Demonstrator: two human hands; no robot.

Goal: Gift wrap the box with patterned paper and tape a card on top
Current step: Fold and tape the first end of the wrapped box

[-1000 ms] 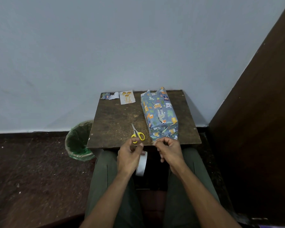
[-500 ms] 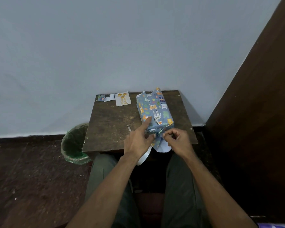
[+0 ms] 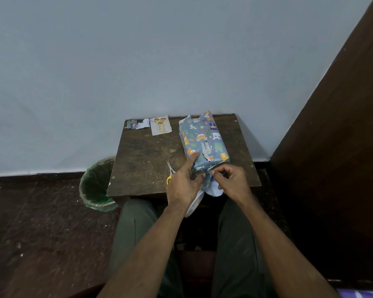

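Note:
The box (image 3: 204, 143), wrapped in blue animal-patterned paper, lies on the right half of the small wooden table (image 3: 142, 168). Its near end hangs over the front edge, with a loose paper flap (image 3: 213, 188) showing its white underside. My left hand (image 3: 182, 186) presses its straight index finger on the box's near left corner. A white tape roll (image 3: 195, 204) peeks out under this hand, apparently held by the curled lower fingers. My right hand (image 3: 230, 181) pinches the folded paper at the box's near end. The card (image 3: 160, 125) lies at the table's back.
Yellow-handled scissors (image 3: 170, 171) lie on the table just left of my left hand. A paper scrap (image 3: 138, 123) sits at the back left corner. A green-lined bin (image 3: 96, 186) stands on the floor to the left. A dark wooden panel (image 3: 336, 147) rises on the right.
Both hands rose from the table's front edge to the box's near end. My left index finger now presses on the box, and the end flap has been folded down over the edge.

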